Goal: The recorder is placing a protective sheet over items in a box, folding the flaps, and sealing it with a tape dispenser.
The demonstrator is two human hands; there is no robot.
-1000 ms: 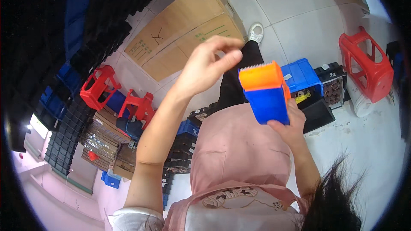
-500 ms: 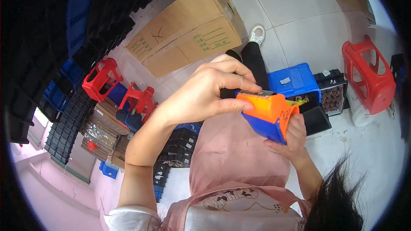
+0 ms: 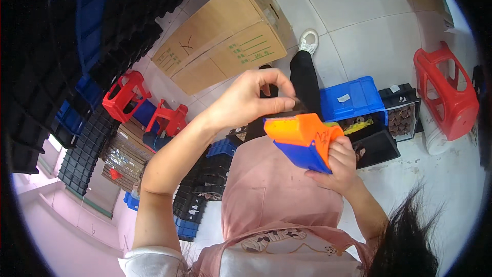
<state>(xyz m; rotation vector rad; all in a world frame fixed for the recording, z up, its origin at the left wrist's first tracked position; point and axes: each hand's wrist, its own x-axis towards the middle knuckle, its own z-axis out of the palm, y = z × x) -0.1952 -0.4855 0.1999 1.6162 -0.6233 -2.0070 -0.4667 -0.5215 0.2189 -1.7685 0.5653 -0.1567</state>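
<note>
My right hand (image 3: 339, 163) grips the handle end of an orange and blue hand-held tape dispenser (image 3: 302, 136), tilted in front of my apron, its orange side up and its blue side toward me. Just above its far edge, my left hand (image 3: 261, 95) is closed in a pinch of thumb and forefinger. Something thin and dark, perhaps a strip of tape, shows at those fingertips; it is too blurred to make out. The left fingers are slightly apart from the dispenser.
A large cardboard box (image 3: 223, 36) lies on the tiled floor ahead. Right of my legs sit a blue bin (image 3: 353, 97) and a black crate (image 3: 402, 118) of brown pieces, with a red stool (image 3: 446, 92) beyond. Black racks (image 3: 77, 169) and red stools (image 3: 125, 95) stand left.
My left hand has lifted off the dispenser's top edge and stays pinched. My right hand has brought the dispenser a little to the left and down.
</note>
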